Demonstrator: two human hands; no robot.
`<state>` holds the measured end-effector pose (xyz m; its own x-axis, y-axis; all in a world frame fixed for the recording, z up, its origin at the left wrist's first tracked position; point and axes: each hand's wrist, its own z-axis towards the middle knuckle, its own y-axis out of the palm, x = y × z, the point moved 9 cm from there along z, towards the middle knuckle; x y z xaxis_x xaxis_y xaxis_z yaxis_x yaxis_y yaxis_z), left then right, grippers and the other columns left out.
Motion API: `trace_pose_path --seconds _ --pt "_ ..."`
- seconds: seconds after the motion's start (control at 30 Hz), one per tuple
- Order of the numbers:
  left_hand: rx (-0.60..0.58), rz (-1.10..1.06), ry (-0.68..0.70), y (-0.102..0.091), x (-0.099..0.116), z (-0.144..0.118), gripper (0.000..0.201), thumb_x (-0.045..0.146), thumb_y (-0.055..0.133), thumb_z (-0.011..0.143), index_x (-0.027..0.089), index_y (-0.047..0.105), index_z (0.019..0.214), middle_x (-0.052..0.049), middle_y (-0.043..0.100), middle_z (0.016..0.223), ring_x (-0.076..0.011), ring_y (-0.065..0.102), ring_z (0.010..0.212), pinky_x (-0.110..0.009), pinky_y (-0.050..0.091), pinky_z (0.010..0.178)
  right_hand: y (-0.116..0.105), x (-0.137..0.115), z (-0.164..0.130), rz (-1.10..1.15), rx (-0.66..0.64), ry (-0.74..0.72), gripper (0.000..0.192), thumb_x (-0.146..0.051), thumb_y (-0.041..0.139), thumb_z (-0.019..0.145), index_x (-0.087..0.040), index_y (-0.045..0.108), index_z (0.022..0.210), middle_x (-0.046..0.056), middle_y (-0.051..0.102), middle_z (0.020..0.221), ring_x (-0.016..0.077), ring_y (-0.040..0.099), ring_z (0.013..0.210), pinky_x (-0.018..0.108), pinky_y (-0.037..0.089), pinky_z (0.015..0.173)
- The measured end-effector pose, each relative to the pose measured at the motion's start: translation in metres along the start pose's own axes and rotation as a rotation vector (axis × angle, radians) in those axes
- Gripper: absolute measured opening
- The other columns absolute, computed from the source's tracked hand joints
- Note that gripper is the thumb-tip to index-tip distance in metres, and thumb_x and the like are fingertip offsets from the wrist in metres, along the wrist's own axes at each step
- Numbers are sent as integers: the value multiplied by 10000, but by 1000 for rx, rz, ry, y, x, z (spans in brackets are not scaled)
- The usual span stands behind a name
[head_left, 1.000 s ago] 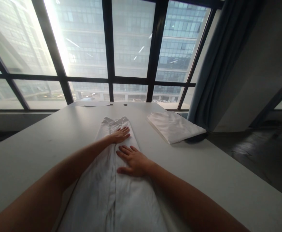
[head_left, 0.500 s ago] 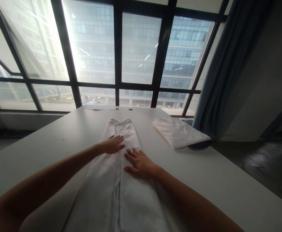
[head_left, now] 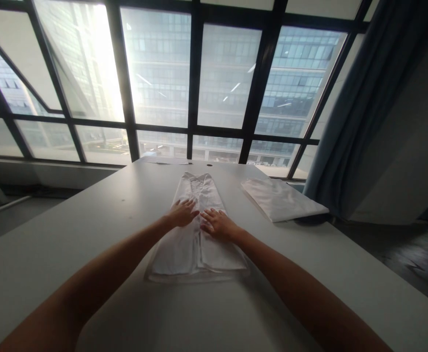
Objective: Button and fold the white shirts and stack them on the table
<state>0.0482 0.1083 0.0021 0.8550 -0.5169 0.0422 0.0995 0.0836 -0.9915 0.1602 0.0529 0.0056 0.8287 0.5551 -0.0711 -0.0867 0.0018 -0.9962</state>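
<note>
The left hand point(head_left: 182, 213) lies flat, palm down and fingers stretched, on the left half of a white shirt point(head_left: 198, 234). It grasps nothing; it only presses on the cloth. The shirt is folded into a long narrow strip in the middle of the white table point(head_left: 53, 254). Its long axis runs straight away from the person, from the near hem toward the collar point(head_left: 195, 178) at the far end, close to the window point(head_left: 162, 78). A seam or button line goes down the middle of the strip, and the two hands rest on either side of it, almost touching each other.

The right hand point(head_left: 217, 224) is flat and released as well, resting on the right half of the shirt, a little nearer to the person than the left hand. Both hands are about midway along the strip, so the collar is farther away than the hands and the hem is nearer.

Further right, well apart from the shirt, a second folded white garment point(head_left: 282, 205) lies near the table's right edge; it is perhaps another shirt, but the view is too dim to be sure. Behind it hangs a dark curtain point(head_left: 360, 122).
</note>
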Motion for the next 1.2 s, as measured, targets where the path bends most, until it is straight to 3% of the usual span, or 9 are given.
trace_pose_path --seconds 0.17,0.33,0.53,0.8,0.9,1.0,1.07,1.13,1.2 --pt "-70 -59 19 22 24 -32 657 552 218 1008 171 282 1539 -144 217 1614 -249 149 1503 -484 162 1185 17 -18 -17 101 -43 -9 736 -611 274 981 -154 278 1558 111 202 1618 306 148 1495 490 147 1196" --pt "-50 -93 -15 11 29 -57 673 552 171 1013 158 243 1555 -142 199 1617 -238 161 1502 -460 159 1189 7 -14 -31 64 -3 13 712 -601 248 989 -163 307 1548 119 229 1611 296 151 1495 502 116 1193" --pt "-38 -104 31 5 41 -97 692 614 172 994 208 287 1543 -118 240 1608 -238 185 1496 -472 168 1187 5 -12 -58 140 -51 17 739 -644 256 972 -191 294 1554 104 199 1620 290 138 1499 499 108 1194" --pt "-46 -113 53 8 33 -89 616 569 238 1005 251 316 1527 -102 248 1609 -238 195 1494 -513 168 1178 10 -20 -56 117 -14 13 804 -694 357 930 -184 306 1549 125 219 1613 308 180 1488 504 136 1192" --pt "42 -85 10 -6 27 -86 558 518 286 1009 243 404 1480 -99 340 1577 -249 282 1461 -499 208 1169 1 -17 -49 73 85 32 734 -628 433 935 -173 391 1509 145 314 1579 314 251 1462 509 173 1181" --pt "115 -105 53 -34 34 -100 560 588 415 949 211 584 1326 -125 559 1396 -279 501 1284 -411 400 1043 -21 -23 -56 45 224 -30 616 -548 561 903 -177 547 1394 162 477 1469 316 397 1373 497 262 1146" --pt "21 -152 142 -42 45 -113 564 650 580 829 209 679 1166 -111 666 1182 -273 617 1056 -346 488 847 -32 -34 -66 97 240 -139 552 -544 634 859 -179 646 1273 162 586 1327 295 533 1227 447 379 1067" --pt "-103 -184 210 -44 53 -125 507 615 711 719 208 715 1022 -71 697 980 -234 637 854 -293 470 689 -35 -46 -75 165 185 -241 548 -570 720 779 -182 700 1165 139 641 1182 257 614 1049 378 472 937" --pt "-168 -223 249 -45 58 -132 369 501 749 705 197 715 912 -35 688 836 -188 610 726 -255 421 612 -35 -54 -80 195 120 -273 535 -553 787 710 -185 724 1092 110 655 1080 215 632 901 318 499 807"
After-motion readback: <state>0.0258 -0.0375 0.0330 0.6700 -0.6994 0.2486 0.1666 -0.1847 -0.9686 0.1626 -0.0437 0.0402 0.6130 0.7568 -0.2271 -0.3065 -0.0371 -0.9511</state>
